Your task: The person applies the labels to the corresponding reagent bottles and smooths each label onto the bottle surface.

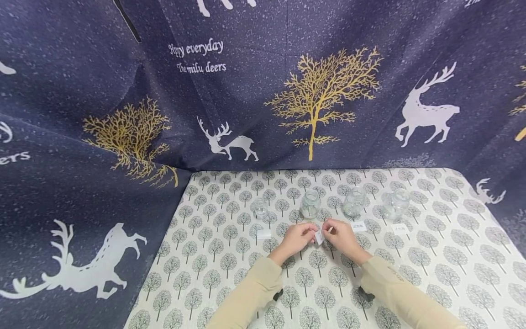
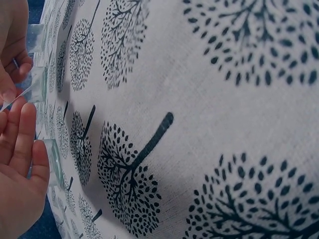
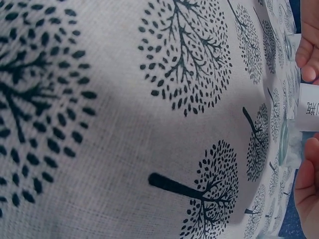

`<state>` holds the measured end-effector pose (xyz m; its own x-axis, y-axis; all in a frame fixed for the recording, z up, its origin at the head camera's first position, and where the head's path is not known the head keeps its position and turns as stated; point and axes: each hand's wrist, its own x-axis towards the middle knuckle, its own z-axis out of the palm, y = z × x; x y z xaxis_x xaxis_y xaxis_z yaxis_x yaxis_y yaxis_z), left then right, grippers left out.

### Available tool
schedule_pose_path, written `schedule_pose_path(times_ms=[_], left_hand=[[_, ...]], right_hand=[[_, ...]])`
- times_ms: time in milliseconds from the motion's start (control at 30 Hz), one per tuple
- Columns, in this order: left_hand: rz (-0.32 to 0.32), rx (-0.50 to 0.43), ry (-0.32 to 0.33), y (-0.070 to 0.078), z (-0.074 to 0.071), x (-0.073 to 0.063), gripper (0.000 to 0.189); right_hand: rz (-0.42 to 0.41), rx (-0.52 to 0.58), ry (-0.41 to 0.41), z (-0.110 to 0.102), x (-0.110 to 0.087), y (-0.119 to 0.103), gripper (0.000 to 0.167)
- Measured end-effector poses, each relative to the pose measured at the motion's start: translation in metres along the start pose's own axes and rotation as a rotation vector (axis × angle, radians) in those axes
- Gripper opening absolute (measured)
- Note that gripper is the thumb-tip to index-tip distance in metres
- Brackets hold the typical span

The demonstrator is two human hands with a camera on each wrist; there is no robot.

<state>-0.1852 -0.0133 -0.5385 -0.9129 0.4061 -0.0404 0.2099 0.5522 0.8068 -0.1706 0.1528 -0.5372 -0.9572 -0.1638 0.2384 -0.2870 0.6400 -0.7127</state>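
Note:
Over the middle of the table, a small white paper label (image 1: 318, 237) with printed characters is held between both hands. The left hand (image 1: 299, 238) pinches its left side with the fingertips, and the right hand (image 1: 340, 235) pinches the other side. Print on the label (image 3: 309, 107) faces the right wrist view, where fingers of both hands border it at the frame's edge. Seen from the left wrist, the label looks like a thin slanted strip at the fingertips. Just beyond the hands stands a clear glass jar (image 1: 310, 204).
To the left is a smaller glass jar (image 1: 260, 208) with a blank-looking white card (image 1: 264, 234) before it. More glass jars (image 1: 354, 203) stand to the right, fronted by a printed card (image 1: 358, 226) and another card (image 1: 400, 229). A dark deer-patterned curtain (image 1: 255, 91) hangs behind the table.

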Motion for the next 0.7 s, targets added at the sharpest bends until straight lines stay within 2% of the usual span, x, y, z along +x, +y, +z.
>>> schedule_pose_path(times_ms=[267, 700], left_hand=[[-0.002, -0.006, -0.010, -0.0001, -0.0003, -0.0009, 0.020], [-0.061, -0.077, -0.048, 0.0006, -0.0003, -0.0005, 0.021]], right_hand=[[0.041, 0.016, -0.036, -0.0017, -0.0009, -0.0030, 0.013], [0.067, 0.049, -0.075, -0.0004, -0.0021, -0.0015, 0.010]])
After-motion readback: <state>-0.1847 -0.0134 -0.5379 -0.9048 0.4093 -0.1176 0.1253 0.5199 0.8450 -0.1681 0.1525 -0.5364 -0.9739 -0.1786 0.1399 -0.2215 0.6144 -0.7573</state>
